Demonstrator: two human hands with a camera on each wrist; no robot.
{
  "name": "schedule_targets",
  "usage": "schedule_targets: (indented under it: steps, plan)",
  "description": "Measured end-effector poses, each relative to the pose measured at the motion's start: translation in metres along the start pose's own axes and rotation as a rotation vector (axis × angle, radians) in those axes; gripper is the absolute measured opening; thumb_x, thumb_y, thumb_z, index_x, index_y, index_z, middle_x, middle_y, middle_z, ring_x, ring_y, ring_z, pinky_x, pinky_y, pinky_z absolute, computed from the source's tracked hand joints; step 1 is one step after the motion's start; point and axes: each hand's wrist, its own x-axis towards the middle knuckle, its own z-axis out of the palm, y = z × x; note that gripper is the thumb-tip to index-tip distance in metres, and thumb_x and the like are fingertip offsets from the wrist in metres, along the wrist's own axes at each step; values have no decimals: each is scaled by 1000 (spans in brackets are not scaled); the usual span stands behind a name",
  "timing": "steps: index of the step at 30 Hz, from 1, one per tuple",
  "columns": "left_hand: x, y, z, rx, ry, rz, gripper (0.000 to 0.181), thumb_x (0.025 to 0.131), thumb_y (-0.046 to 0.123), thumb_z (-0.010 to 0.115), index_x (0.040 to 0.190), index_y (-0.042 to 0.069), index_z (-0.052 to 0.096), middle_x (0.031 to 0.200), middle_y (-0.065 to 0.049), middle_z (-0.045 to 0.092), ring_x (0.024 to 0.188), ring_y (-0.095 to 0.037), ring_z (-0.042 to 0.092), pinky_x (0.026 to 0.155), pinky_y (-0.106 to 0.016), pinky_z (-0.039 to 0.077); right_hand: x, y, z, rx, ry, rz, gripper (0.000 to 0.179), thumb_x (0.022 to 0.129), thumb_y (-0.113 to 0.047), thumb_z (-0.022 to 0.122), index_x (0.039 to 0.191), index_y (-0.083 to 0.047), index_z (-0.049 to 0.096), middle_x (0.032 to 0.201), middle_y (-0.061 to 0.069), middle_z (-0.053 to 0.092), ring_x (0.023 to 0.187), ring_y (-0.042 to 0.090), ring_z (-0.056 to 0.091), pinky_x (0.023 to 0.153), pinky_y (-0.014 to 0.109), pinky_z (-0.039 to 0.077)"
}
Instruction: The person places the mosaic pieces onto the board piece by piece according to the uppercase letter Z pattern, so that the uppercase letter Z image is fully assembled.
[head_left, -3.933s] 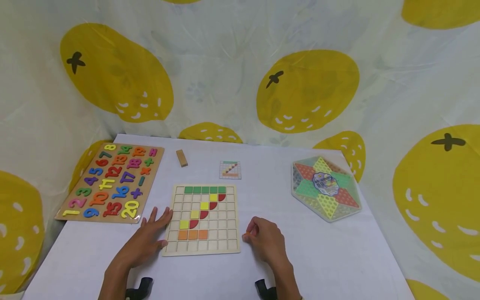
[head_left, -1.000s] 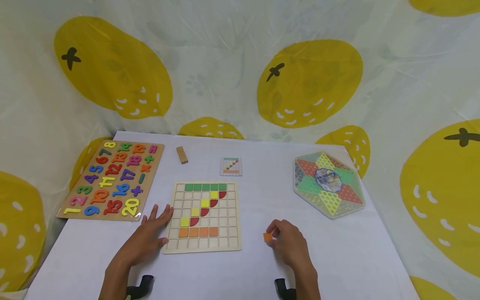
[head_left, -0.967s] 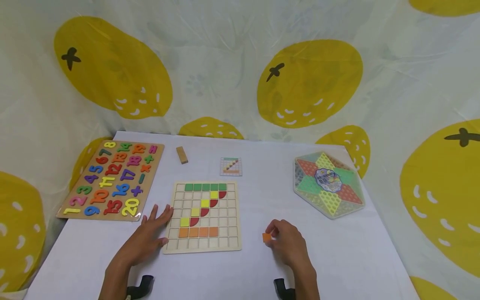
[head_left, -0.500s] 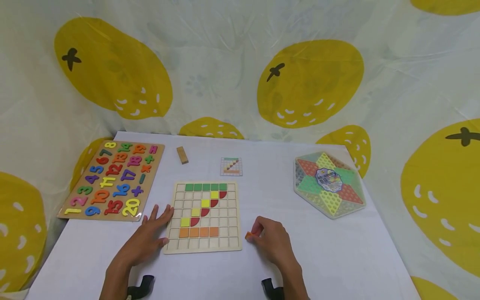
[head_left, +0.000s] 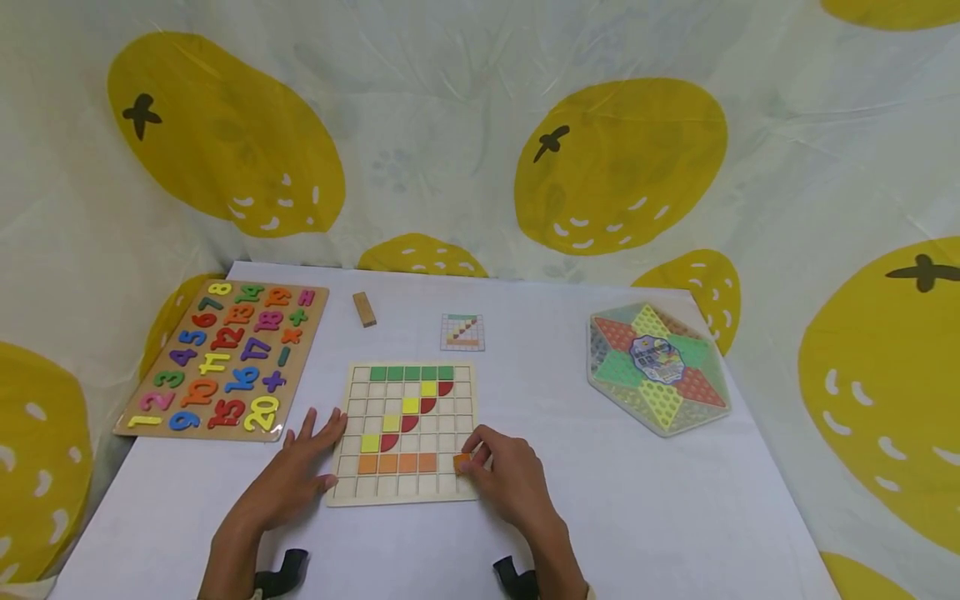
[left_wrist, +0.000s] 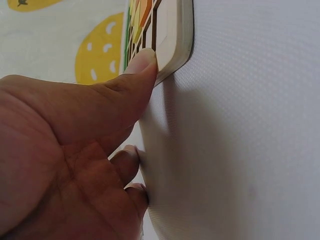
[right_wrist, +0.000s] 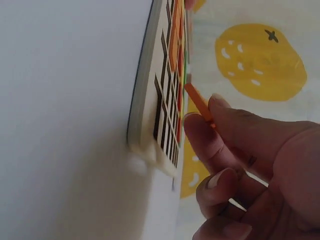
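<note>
A wooden grid board (head_left: 405, 492) lies on the white table, with green, yellow, red and orange tiles set in its cells. Between thumb and index finger my right hand (head_left: 510, 475) pinches an orange square tile (head_left: 461, 464), held over the board's right side, level with the orange row (head_left: 397, 462). The right wrist view shows this tile (right_wrist: 199, 101) tilted and apart from the board. My left hand (head_left: 292, 475) rests at the board's left edge, fingers spread. In the left wrist view its thumb (left_wrist: 142, 62) touches the board's rim near a corner.
Behind the board lie a small pattern card (head_left: 462, 332) and a little wooden block (head_left: 364, 309). A number puzzle board (head_left: 225, 358) is at the left. To the right sits a hexagonal Chinese checkers set (head_left: 658, 368). A fruit-print curtain (head_left: 450, 125) hangs behind the table.
An orange tile has joined the row since the earliest frame. Over the last second my right hand has carried another orange tile leftward from the table to above the board. My left hand stays put.
</note>
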Motion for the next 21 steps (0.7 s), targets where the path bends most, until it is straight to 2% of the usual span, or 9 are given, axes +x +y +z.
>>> schedule_targets:
  steps: [6, 10, 21]
  plan:
    - [0, 0, 0, 8, -5, 7, 95, 90, 2, 79, 168, 20, 28, 176, -1, 18, 166, -40, -9, 132, -65, -7, 4, -10, 18, -55, -27, 51, 19, 86, -22, 89, 91, -22, 70, 61, -11, 54, 62, 9, 50, 54, 23, 38]
    - [0, 0, -1, 21, -2, 6, 95, 90, 2, 79, 168, 20, 28, 176, -1, 19, 166, -40, -9, 132, -65, -7, 10, -14, 27, -47, -23, 63, 20, 86, -23, 89, 89, -21, 70, 60, -8, 51, 60, 10, 48, 51, 24, 38]
    - [0, 1, -1, 12, -16, -5, 95, 91, 2, 78, 168, 21, 26, 176, 1, 17, 166, -39, -10, 132, -64, -7, 17, -11, 28, -82, -14, 90, 20, 88, -23, 88, 88, -23, 68, 62, -8, 53, 61, 11, 49, 52, 25, 38]
